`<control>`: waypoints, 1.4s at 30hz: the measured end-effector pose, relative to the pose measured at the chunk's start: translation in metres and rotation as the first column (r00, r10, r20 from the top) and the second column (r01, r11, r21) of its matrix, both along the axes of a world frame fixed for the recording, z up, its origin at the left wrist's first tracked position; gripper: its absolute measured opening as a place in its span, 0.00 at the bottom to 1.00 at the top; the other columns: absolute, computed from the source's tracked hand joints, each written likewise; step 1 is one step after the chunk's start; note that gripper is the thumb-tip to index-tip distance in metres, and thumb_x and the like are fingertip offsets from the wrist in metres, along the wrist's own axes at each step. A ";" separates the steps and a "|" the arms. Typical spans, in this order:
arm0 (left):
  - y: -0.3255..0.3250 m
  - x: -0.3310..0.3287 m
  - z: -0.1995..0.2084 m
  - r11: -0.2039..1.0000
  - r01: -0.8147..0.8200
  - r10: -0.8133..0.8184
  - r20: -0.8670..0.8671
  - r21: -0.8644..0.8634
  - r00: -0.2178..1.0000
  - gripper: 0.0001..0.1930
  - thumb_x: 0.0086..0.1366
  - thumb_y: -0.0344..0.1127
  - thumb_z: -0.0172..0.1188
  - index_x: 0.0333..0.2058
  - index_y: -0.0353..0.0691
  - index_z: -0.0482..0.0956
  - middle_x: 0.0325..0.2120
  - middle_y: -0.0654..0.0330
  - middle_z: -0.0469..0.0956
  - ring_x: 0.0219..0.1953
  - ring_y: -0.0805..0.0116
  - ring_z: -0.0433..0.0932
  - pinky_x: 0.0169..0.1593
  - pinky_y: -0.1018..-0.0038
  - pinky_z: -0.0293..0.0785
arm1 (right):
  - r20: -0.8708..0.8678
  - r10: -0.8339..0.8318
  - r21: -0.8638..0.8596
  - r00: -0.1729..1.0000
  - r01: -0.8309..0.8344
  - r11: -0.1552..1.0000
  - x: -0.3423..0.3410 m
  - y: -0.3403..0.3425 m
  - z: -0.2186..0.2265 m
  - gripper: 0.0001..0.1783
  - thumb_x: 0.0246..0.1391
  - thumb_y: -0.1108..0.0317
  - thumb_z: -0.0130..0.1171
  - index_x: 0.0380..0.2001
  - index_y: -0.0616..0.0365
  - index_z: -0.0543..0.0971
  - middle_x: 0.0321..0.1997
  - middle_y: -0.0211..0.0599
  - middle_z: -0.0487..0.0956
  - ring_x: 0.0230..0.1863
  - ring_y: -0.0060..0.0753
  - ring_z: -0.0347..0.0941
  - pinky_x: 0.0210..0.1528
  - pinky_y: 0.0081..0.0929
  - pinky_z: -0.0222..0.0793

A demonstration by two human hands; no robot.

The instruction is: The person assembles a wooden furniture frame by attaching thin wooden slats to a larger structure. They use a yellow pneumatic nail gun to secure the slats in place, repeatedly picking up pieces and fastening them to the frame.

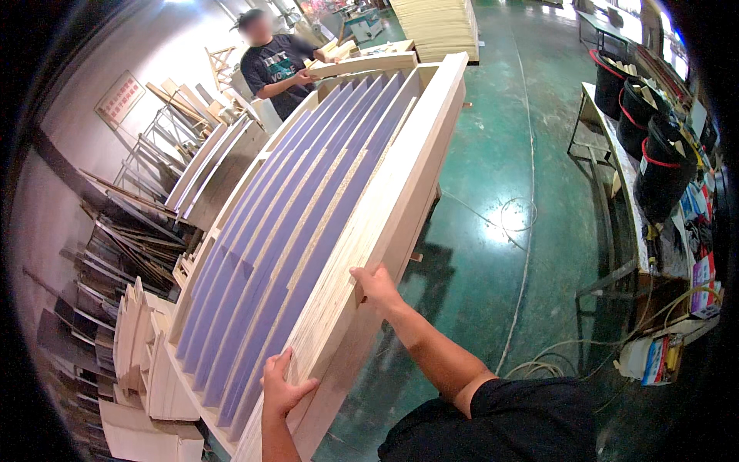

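A large wooden frame (277, 158) stretches away from me, filled with several parallel curved slats (300, 208) whose faces look bluish purple. Along its right side runs a thick, pale wooden beam (385, 208). My left hand (286, 389) grips this beam near its close end, thumb on the right side and fingers over the left edge. Farther along, my right hand (376, 286) clasps the beam's right edge, thumb on top and the other fingers mostly hidden at its side. At the far end a co-worker (277, 65) has their hands on a curved wooden piece (362, 65).
Curved wooden parts (146, 346) and racks of boards line the left wall. To the right, a workbench (608, 115) carries black buckets (658, 165) with red rims. Cables (539, 368) lie on the green floor (493, 308). A pale stack of sheets (439, 31) stands behind.
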State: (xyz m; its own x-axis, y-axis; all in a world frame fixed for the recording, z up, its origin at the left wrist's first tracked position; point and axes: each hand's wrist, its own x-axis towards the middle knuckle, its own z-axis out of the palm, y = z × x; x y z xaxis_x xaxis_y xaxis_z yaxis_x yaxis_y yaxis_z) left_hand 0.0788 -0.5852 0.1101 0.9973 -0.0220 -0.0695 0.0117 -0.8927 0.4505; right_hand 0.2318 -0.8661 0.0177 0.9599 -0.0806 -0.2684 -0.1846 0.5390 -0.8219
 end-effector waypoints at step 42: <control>0.065 -0.288 0.011 0.950 -0.243 0.155 0.377 0.196 0.913 0.37 0.39 0.46 0.78 0.51 0.45 0.77 0.44 0.59 0.76 0.46 0.55 0.74 0.51 0.58 0.72 | 0.289 -0.146 0.223 0.946 0.082 0.971 -0.117 0.045 0.096 0.36 0.63 0.52 0.56 0.66 0.63 0.61 0.59 0.49 0.71 0.59 0.48 0.72 0.58 0.45 0.76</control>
